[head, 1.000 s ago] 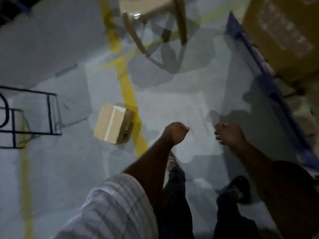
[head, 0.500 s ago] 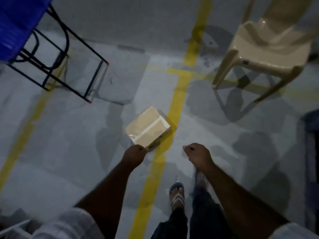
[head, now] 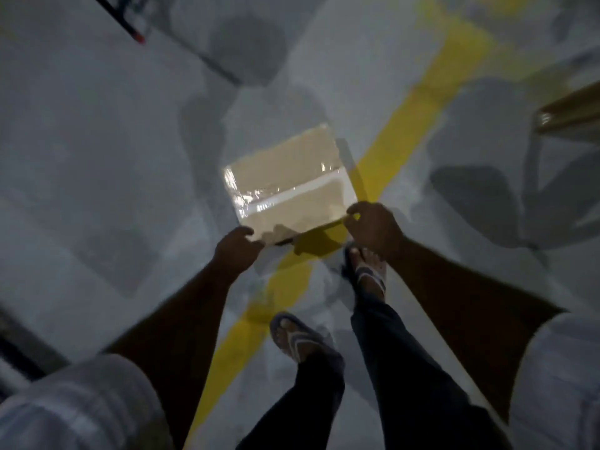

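A small cardboard box (head: 289, 183), sealed with shiny clear tape, lies on the grey floor across a yellow painted line (head: 399, 125). Both my arms reach down to its near edge. My left hand (head: 237, 250) has curled fingers at the near left corner, with the thumb over the edge. At the near right corner my right hand (head: 373, 227) curls its fingers and thumb round the box. The frame is blurred, so the finer grip is unclear.
My feet in sandals (head: 295, 336) stand on the floor just behind the box, by the yellow line. A black metal frame leg with a red tip (head: 130, 26) is at the top left. The edge of a beige chair (head: 571, 113) shows at the right.
The view has dropped closer to the box. Both hands moved forward from loose fists in the air to the box's near corners.
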{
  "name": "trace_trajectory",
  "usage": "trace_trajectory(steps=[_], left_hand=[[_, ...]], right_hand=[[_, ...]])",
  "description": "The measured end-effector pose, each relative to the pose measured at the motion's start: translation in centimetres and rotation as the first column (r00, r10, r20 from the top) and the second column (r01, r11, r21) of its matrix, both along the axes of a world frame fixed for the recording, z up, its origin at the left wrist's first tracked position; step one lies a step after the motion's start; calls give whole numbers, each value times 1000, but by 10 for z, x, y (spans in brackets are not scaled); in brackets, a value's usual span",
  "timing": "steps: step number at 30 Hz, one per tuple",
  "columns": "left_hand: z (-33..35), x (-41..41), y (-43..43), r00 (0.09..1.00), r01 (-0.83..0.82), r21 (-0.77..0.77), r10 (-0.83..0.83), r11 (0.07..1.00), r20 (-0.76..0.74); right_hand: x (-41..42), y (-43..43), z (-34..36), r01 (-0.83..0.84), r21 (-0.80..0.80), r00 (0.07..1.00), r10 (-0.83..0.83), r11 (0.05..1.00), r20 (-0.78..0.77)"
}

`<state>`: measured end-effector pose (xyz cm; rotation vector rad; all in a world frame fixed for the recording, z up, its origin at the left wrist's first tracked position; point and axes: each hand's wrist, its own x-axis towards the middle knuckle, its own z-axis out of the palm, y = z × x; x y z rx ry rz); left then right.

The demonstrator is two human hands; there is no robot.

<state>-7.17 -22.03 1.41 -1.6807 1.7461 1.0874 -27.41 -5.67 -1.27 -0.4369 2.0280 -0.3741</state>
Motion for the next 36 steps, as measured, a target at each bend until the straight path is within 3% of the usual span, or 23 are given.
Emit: trace_trajectory(steps=[7,10,13,16,20,25,30,36], left_hand=[[-116,32,16,981,-192,18,192,981,-14],[-115,27,23,981,-189,-6,188,982,-51],[-83,25,18,993,-96,-85,90,992,-74],[-25,31,-4,990,-90,-221,63,971,-130],[94,25,-22,988,-130,-271,102,954,-114],[250,28,-12,952,-299,-277,269,913,-143],[377,55,-1,944,-315,-414,238,854,-228],[497,89,30,943,-328,-438,262,837,-206]], right_hand=[[2,-8,-105,-104,16,994,105,994,-27],[1,-7,-109,-208,9,978,208,978,10],[-4,-15,-76,-190,0,974,188,982,-127],[-20,-32,-8,-223,41,936,226,974,-270],[-24,-59,105,-227,-60,946,206,972,-252],[5,-76,264,-285,-69,926,257,956,-277],[33,-76,395,-332,-172,881,240,927,-407],[69,-72,512,-464,-208,825,335,861,-455]])
